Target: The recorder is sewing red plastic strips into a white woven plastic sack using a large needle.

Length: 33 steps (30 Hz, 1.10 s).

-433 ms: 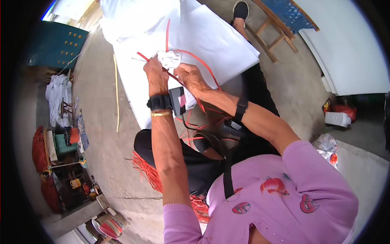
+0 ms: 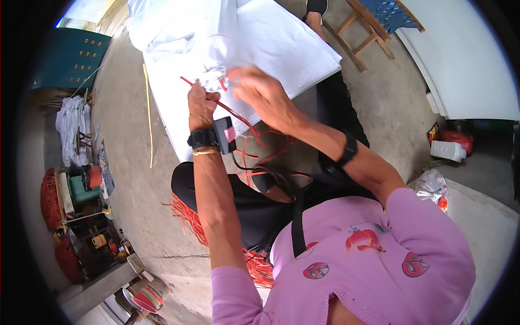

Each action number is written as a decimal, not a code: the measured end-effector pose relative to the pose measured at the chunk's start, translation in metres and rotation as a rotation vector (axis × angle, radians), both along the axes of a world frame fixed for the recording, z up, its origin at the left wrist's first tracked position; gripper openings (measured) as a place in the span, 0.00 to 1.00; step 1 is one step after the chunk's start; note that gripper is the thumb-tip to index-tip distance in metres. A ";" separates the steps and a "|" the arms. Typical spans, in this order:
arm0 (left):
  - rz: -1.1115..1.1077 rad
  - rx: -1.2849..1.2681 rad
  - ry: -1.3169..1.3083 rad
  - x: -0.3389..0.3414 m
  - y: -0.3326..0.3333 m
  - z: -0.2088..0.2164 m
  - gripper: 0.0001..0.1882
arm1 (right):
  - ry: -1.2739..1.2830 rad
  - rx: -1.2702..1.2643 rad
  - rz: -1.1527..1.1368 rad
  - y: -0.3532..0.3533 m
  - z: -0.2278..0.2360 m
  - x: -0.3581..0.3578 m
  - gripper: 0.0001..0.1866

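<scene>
Large white plastic sacks (image 2: 281, 40) lie spread in front of me. Their near part is gathered into a crumpled white bunch (image 2: 213, 77). My left hand (image 2: 201, 104) is closed at the near left side of that bunch, gripping a red plastic strip (image 2: 234, 112) whose short end sticks out to the upper left and whose long part trails toward my lap. Just right of the bunch, my right hand (image 2: 260, 93) is smeared by motion, its fingers curled, with a red blur of strip at the fingertips. A red piece also crosses the bunch.
Loose red strips (image 2: 187, 216) lie in a heap beside my left leg. A yellow strip (image 2: 148, 116) lies on the concrete floor at left. Shelves with mixed goods (image 2: 86, 216) stand far left; a wooden stool (image 2: 360, 32) is at the upper right, near a white cabinet (image 2: 460, 65).
My right hand has moved up and swung the red strip; the big loop on the right and the upright end are gone from where they stood. My left hand keeps its hold.
</scene>
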<state>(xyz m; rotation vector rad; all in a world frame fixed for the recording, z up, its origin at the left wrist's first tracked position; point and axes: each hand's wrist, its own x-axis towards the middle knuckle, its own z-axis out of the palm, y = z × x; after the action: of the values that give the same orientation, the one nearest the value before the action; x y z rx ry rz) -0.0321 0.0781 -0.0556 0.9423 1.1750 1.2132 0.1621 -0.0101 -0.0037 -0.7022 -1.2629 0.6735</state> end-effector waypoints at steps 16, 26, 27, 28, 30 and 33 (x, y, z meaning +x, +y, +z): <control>0.210 -0.101 -0.085 0.015 0.001 -0.033 0.09 | 0.859 -1.167 0.301 -0.224 -0.075 0.266 0.08; 0.216 0.629 -0.193 -0.050 0.102 0.284 0.17 | 0.793 -1.429 -0.153 -0.268 -0.174 0.317 0.13; 0.194 0.627 -0.173 -0.052 0.092 0.320 0.15 | 0.730 -1.410 -0.090 -0.244 -0.156 0.303 0.12; 0.155 0.629 -0.162 -0.050 0.095 0.344 0.15 | 0.628 -1.392 -0.061 -0.226 -0.147 0.289 0.13; 0.073 0.616 -0.052 -0.045 0.078 0.343 0.15 | 0.551 -1.298 0.030 -0.191 -0.117 0.254 0.13; -0.039 0.276 -0.027 -0.039 0.043 0.281 0.14 | 0.347 -1.176 0.214 -0.131 -0.076 0.202 0.11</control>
<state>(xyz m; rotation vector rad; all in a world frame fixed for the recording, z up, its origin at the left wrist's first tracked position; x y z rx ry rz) -0.0710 0.1214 0.2254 1.1442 0.9780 1.3748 0.3641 -0.1407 -0.0797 -1.3188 -0.5231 1.6740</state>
